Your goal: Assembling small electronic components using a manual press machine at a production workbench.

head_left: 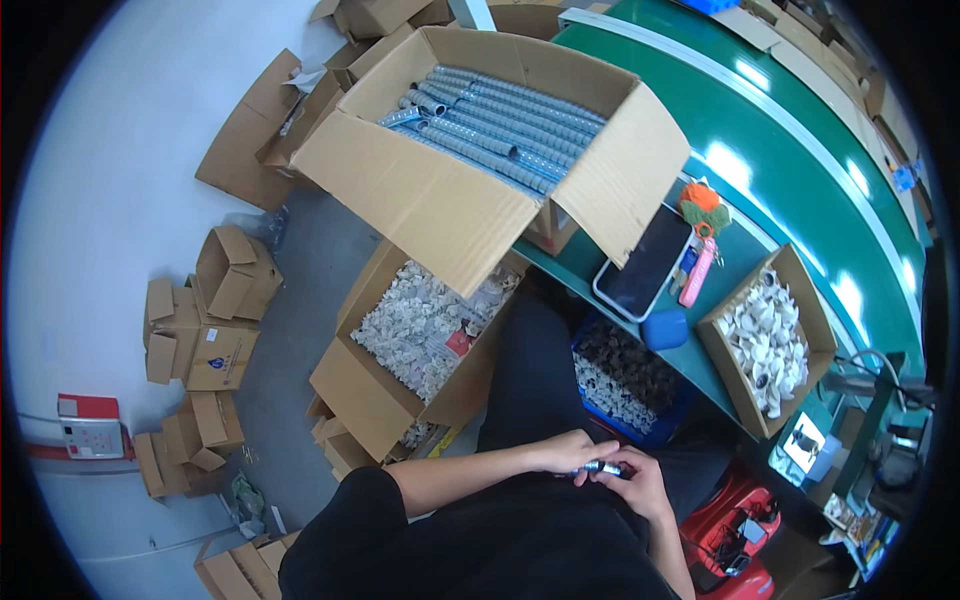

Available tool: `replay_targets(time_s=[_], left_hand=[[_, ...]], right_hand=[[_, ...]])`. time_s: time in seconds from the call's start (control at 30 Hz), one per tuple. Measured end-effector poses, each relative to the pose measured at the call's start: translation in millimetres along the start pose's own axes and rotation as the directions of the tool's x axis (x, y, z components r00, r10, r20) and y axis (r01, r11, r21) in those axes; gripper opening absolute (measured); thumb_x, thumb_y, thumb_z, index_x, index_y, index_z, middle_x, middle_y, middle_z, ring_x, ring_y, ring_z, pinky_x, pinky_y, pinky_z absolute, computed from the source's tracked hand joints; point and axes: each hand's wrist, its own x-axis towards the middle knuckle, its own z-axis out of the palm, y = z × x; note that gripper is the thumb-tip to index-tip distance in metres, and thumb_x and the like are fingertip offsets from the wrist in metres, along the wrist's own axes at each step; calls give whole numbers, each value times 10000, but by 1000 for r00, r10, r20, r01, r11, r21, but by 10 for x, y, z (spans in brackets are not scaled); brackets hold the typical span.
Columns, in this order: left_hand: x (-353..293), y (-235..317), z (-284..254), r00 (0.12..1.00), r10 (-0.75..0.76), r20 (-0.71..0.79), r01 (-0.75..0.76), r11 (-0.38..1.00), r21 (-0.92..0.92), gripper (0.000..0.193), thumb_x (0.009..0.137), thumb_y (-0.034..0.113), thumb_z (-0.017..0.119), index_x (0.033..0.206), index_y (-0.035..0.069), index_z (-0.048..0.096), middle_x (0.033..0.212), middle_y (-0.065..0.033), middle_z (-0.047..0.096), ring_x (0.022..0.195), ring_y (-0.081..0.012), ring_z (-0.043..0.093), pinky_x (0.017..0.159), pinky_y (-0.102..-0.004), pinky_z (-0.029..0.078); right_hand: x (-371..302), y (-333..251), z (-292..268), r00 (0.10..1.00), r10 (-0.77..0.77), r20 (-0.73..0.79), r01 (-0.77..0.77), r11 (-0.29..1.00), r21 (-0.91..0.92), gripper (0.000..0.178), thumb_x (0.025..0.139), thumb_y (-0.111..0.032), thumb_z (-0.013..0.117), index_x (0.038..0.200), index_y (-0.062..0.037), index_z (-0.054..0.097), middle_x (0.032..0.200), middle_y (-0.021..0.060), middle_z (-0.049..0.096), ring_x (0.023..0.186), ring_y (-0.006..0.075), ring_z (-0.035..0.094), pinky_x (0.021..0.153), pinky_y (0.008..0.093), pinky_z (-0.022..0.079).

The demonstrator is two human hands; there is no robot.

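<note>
Close to my body, over my lap, both hands meet at a small cylindrical piece (597, 467), silver and black, too small to name. My right hand (636, 484) pinches it between thumb and fingers. My left hand (568, 453) is closed at the piece's other end, its fingertips mostly hidden behind it. Just beyond my hands, between my legs, sits a blue bin (632, 428) of small black and white parts. To the left of my leg stands a carton (375, 400) full of small white pieces (415, 325).
An open carton of grey ribbed tubes (490, 130) stands ahead. On the green bench (570, 272) lie a phone (645, 265), a pink keychain (698, 272), a blue case (665, 329) and a box of white parts (765, 345). A red stool (715, 520) is at right; cartons (215, 350) line the left wall.
</note>
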Motion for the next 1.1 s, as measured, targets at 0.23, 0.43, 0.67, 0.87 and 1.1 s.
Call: replay_targets(time_s=[0.23, 0.43, 0.67, 0.87, 1.1], left_hand=[[-76, 236, -74, 992, -39, 122, 66, 971, -229, 740, 1018, 676, 333, 880, 54, 711, 558, -23, 557, 448, -110, 516, 439, -241, 430], [-165, 249, -29, 960, -122, 251, 160, 977, -137, 727, 1029, 671, 299, 939, 64, 689, 635, 18, 533, 459, -65, 477, 425, -217, 403], [120, -158, -274, 889, 120, 442, 14, 957, -289, 489, 1049, 542, 453, 983, 94, 638, 725, 30, 545, 483, -29, 437, 406, -189, 357], [239, 21, -665, 859, 203, 470, -23, 932, -361, 421, 1055, 496, 477, 964, 108, 610, 716, 29, 534, 482, -32, 449, 387, -194, 337], [319, 26, -788, 854, 345, 389, -114, 854, -507, 379, 1061, 451, 484, 999, 92, 588, 782, 10, 562, 488, -39, 462, 387, -198, 342]], right_hand=[[11, -496, -123, 988, -139, -66, 122, 970, -212, 248, 796, -62, 798, 1033, -16, 745, 954, 93, 690, 889, 201, 670, 794, 308, 528], [39, -303, -92, 997, 63, -34, -67, 990, -125, 228, 787, -32, 830, 976, -11, 704, 894, 33, 707, 796, 92, 638, 737, 261, 523], [237, -310, 48, 992, 120, -41, -125, 982, -140, 296, 732, -62, 888, 967, -19, 714, 853, 30, 661, 737, 84, 591, 660, 261, 503], [786, -552, 11, 965, 262, 6, -248, 920, -302, 418, 705, -68, 903, 1063, 16, 706, 995, 71, 659, 917, 148, 673, 749, 298, 547], [1152, -1551, 45, 990, -34, 133, 122, 666, -736, 497, 749, -134, 860, 1186, 4, 666, 1070, 134, 671, 1022, 275, 679, 815, 355, 557]])
